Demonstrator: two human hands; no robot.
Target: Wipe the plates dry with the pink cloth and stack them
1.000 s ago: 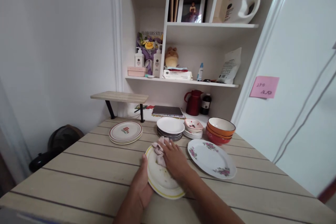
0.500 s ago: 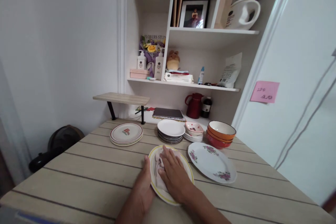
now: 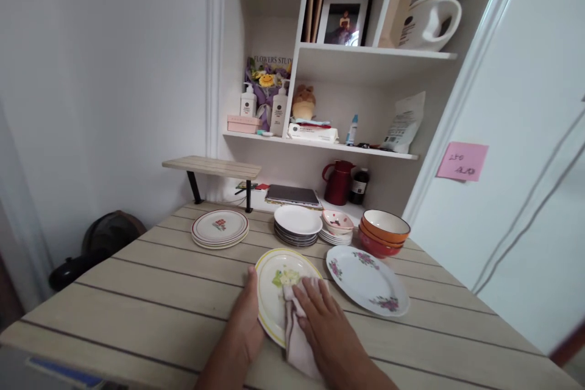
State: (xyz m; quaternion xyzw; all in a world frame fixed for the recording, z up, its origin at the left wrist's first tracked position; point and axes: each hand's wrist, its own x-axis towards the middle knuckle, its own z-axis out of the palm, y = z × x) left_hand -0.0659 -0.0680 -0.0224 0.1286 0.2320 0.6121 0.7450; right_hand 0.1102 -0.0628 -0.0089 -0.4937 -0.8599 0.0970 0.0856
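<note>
A cream plate [image 3: 269, 283] with a yellow rim and a green-and-yellow flower print is in front of me, low over the table. My left hand [image 3: 249, 317] grips its left edge, thumb up along the rim, the other fingers mostly hidden. On the plate's right part lies a pale pink cloth [image 3: 299, 341], its lower end hanging over the near rim. My right hand [image 3: 322, 323] presses that cloth down with its fingers laid over it. Just to the right rests a large oval white plate [image 3: 365, 283] with purple-pink flowers.
Behind stand a stack of red-rimmed plates [image 3: 219, 228], a stack of plates with a white one on top [image 3: 298, 221], a small pink bowl [image 3: 337, 221] on white dishes, and nested orange-red bowls [image 3: 384, 231]. A small wooden riser [image 3: 212, 166] occupies the back left, before a shelf unit [image 3: 375, 55].
My right hand and the cloth have slid right and toward me across the plate, uncovering its flower print. My left hand still holds the left edge.
</note>
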